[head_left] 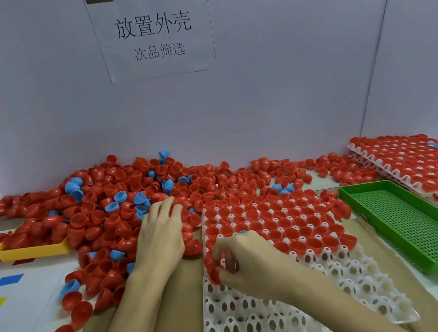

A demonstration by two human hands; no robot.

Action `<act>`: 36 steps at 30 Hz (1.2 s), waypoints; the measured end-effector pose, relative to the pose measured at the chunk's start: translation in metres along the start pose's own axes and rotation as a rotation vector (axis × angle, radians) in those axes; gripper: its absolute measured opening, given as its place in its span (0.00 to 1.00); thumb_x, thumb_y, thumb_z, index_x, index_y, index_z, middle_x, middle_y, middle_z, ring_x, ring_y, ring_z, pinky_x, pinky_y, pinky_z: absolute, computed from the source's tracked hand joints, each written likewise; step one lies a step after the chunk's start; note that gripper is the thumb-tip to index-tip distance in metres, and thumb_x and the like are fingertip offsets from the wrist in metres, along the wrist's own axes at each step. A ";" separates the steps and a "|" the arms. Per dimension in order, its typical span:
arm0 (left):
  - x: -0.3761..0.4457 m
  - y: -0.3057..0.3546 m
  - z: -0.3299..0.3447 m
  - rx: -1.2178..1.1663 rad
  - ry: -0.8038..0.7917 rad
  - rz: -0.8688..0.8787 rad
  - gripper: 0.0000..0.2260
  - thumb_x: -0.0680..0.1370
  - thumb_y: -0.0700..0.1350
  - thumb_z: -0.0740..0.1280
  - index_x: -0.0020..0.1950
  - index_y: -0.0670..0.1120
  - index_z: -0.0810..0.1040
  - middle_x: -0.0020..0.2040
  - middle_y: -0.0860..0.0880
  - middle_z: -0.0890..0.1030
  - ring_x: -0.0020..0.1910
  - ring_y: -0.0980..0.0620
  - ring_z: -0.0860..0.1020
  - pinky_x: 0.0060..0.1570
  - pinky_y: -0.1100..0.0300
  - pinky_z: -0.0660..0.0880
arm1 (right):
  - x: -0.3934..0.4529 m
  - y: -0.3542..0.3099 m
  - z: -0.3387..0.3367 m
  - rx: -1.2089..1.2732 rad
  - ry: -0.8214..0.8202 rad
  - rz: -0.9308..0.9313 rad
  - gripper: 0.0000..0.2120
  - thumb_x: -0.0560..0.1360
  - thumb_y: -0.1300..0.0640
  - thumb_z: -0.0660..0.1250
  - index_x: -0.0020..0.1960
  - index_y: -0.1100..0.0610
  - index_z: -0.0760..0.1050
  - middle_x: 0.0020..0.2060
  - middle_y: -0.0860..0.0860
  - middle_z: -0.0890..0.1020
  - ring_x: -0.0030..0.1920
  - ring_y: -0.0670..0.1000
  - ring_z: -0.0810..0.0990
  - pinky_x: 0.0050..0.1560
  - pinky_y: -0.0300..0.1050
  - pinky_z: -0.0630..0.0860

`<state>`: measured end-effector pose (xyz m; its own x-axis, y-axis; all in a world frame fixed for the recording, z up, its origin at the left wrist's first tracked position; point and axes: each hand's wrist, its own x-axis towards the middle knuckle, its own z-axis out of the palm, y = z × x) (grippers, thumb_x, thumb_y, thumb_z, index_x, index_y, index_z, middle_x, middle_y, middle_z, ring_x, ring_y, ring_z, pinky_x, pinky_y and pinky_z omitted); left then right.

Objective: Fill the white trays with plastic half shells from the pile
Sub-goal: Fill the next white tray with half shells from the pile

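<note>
A white cell tray (287,313) lies in front of me; its far rows hold red half shells, its near rows are bare. A big pile of red and blue half shells (101,209) spreads across the table's back and left. My left hand (161,234) reaches flat into the pile beside the tray's far left corner, fingers spread over the shells. My right hand (248,262) is over the tray's left side, its fingers curled round a red half shell (214,273) at the left edge cells.
A green perforated tray (404,227) sits right of the white tray. Stacked filled trays (418,164) lie at the far right. A yellow bin (32,250) with red shells sits at the left. Loose shells lie on the near-left table. A paper sign hangs on the wall.
</note>
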<state>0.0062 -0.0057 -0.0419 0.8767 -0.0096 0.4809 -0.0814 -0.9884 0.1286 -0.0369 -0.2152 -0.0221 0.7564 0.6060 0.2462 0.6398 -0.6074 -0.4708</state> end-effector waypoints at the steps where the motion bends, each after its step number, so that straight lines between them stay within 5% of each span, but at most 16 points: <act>1: -0.001 -0.004 0.003 0.029 -0.020 -0.030 0.20 0.84 0.43 0.64 0.76 0.46 0.72 0.78 0.47 0.68 0.77 0.46 0.65 0.75 0.50 0.63 | 0.001 0.000 0.000 -0.015 -0.010 0.000 0.06 0.80 0.57 0.70 0.53 0.59 0.81 0.28 0.42 0.76 0.27 0.40 0.75 0.35 0.31 0.71; 5: -0.001 -0.016 0.010 -0.011 -0.102 -0.131 0.17 0.85 0.49 0.63 0.73 0.46 0.74 0.69 0.46 0.74 0.68 0.45 0.70 0.68 0.53 0.69 | 0.002 -0.002 -0.001 -0.044 -0.059 0.013 0.07 0.80 0.54 0.70 0.49 0.57 0.82 0.30 0.43 0.78 0.28 0.39 0.76 0.32 0.31 0.73; 8: 0.002 -0.018 0.009 -0.207 -0.052 -0.201 0.15 0.80 0.41 0.70 0.67 0.43 0.77 0.61 0.44 0.75 0.65 0.44 0.70 0.65 0.54 0.70 | 0.003 -0.002 -0.002 -0.060 -0.080 0.014 0.08 0.80 0.52 0.70 0.48 0.56 0.82 0.30 0.43 0.78 0.29 0.41 0.77 0.30 0.31 0.72; 13: 0.003 -0.009 -0.001 -0.345 0.031 -0.176 0.15 0.76 0.29 0.66 0.60 0.42 0.79 0.58 0.46 0.76 0.62 0.46 0.73 0.61 0.58 0.71 | -0.002 -0.002 -0.004 -0.083 -0.118 0.001 0.09 0.80 0.50 0.69 0.49 0.55 0.82 0.34 0.47 0.83 0.32 0.48 0.81 0.33 0.41 0.79; 19: 0.007 0.007 -0.015 -0.703 0.194 -0.206 0.05 0.83 0.41 0.68 0.54 0.46 0.84 0.53 0.53 0.83 0.53 0.60 0.80 0.53 0.71 0.72 | 0.000 0.007 -0.021 0.073 -0.109 -0.012 0.11 0.83 0.48 0.67 0.54 0.55 0.82 0.27 0.46 0.76 0.25 0.45 0.72 0.27 0.38 0.69; 22: 0.006 0.018 -0.019 -1.182 -0.006 -0.396 0.12 0.85 0.50 0.63 0.54 0.48 0.85 0.45 0.49 0.84 0.43 0.59 0.82 0.47 0.64 0.78 | 0.000 0.016 -0.031 0.113 -0.095 -0.002 0.10 0.85 0.49 0.66 0.54 0.52 0.82 0.32 0.50 0.82 0.28 0.51 0.74 0.31 0.48 0.74; 26: 0.003 0.034 -0.031 -1.776 -0.386 -0.539 0.21 0.85 0.54 0.61 0.60 0.39 0.84 0.42 0.44 0.79 0.36 0.52 0.76 0.37 0.60 0.73 | 0.002 0.034 -0.043 0.192 0.080 0.034 0.05 0.84 0.54 0.67 0.57 0.51 0.82 0.35 0.48 0.82 0.33 0.49 0.81 0.41 0.50 0.84; 31: -0.005 0.056 -0.038 -1.895 -0.648 -0.340 0.23 0.83 0.53 0.61 0.71 0.39 0.77 0.52 0.40 0.76 0.43 0.48 0.74 0.46 0.53 0.69 | -0.003 0.045 -0.042 0.434 0.282 -0.045 0.09 0.82 0.57 0.71 0.61 0.47 0.79 0.43 0.48 0.83 0.41 0.53 0.86 0.44 0.50 0.86; 36: -0.006 0.061 -0.038 -2.031 -0.715 -0.296 0.26 0.76 0.43 0.63 0.74 0.36 0.73 0.62 0.36 0.77 0.54 0.45 0.73 0.49 0.54 0.69 | -0.006 0.051 -0.037 0.263 0.346 -0.079 0.12 0.78 0.57 0.74 0.56 0.41 0.80 0.46 0.43 0.80 0.45 0.52 0.81 0.40 0.40 0.80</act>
<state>-0.0219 -0.0600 -0.0041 0.8955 -0.4444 0.0250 0.2213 0.4933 0.8413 -0.0036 -0.2693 -0.0160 0.7359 0.4107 0.5382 0.6752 -0.3874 -0.6277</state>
